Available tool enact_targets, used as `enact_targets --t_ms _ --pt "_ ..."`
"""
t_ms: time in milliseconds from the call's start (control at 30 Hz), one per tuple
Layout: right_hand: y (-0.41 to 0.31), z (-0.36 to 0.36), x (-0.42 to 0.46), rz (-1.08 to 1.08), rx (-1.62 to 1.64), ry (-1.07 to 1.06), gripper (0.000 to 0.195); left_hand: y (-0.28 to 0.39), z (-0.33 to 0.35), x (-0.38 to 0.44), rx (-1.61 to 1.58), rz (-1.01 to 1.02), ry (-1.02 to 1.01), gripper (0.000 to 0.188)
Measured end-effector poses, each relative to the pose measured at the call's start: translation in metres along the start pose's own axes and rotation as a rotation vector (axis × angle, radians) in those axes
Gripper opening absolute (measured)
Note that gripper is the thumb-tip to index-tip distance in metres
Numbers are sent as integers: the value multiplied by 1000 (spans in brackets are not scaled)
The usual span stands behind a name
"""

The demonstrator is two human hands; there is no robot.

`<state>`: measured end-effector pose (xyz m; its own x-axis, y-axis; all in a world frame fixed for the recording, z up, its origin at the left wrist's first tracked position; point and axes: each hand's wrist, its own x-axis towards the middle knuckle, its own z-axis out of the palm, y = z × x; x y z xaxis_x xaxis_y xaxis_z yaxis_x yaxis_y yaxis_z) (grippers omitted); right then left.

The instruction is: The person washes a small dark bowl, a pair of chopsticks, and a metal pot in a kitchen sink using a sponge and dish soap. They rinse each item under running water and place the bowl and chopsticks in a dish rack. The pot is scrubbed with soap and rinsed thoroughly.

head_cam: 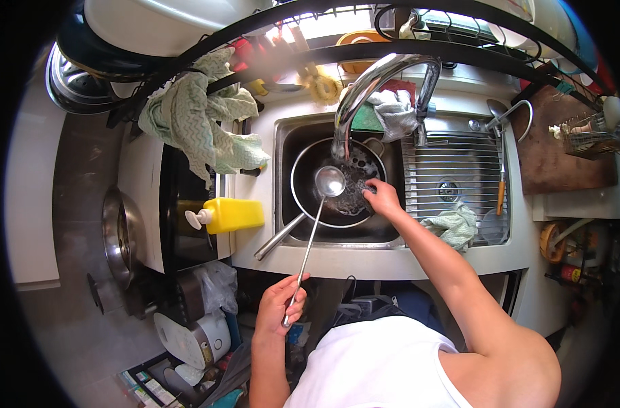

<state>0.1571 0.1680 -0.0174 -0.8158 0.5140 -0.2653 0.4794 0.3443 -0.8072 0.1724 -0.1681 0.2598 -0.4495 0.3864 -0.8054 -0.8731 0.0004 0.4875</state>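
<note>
My left hand (283, 304) is closed around the handle end of a metal ladle (330, 181), whose bowl is over the wok. The dark wok (310, 153) with a metal handle sits in the left sink basin (284, 132), wet and with foamy water inside. Over its right half is my right hand (381, 198), fingers bent at the water; whether they hold a small scrubber or only touch foam, I cannot tell. Above the wok arches a chrome faucet (363, 86), its spout pointing down into it.
A yellow pump bottle (236, 215) lies left of the sink. Right of the wok, a roll-up drying rack (455, 173) covers the second basin, with a patterned cloth (453, 227) at its front. A black overhead rack (310, 60) spans the far side, holding a hanging cloth (198, 117).
</note>
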Motion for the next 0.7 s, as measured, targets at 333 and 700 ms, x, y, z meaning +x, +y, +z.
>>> enact_targets --t_ms 333,700 --pt "-25 22 5 -196 44 -5 33 -20 -7 -13 -91 -29 -51 37" --pt "-76 -13 -86 391 719 -635 34 -32 30 2 720 329 235 33"
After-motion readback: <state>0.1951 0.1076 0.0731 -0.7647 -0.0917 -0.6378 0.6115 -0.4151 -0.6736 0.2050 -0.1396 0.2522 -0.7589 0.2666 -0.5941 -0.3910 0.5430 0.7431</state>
